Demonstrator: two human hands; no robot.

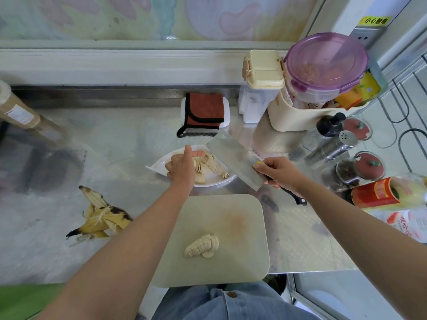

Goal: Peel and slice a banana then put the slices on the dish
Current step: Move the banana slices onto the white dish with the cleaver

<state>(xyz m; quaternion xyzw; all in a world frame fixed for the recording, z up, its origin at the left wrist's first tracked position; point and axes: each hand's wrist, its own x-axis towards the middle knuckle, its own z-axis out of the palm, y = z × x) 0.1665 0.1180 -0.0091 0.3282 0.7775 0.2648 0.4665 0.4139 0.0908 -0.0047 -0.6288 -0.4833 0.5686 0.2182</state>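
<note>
The right hand (276, 172) is gripping the knife (233, 158) where blade meets handle, with the fingers wrapped fully round it. The black handle end is protruding behind this grip, toward the person. The broad blade is extending forward and left of the grip, tilted, with its far end hanging over the right rim of the dish (157, 168). The right forearm is reaching in from the lower right.

The left hand (182, 168) is sitting just left of the blade, over the dish. Its back is facing up, the thumb is sticking up, and the fingers are bending down toward the banana slices (213, 168). The knuckles are hiding the fingertips, so it cannot be told whether they are pinching slices or only touching them.

The banana slices are lying heaped in the dish, between the left hand and the blade. Nearer the person than both hands, the cutting board (231, 227) is lying on the counter (300, 239) and carrying a further sliced piece of banana (203, 247). The peel (101, 219) is lying on the counter, well to the left of the left forearm.
</note>
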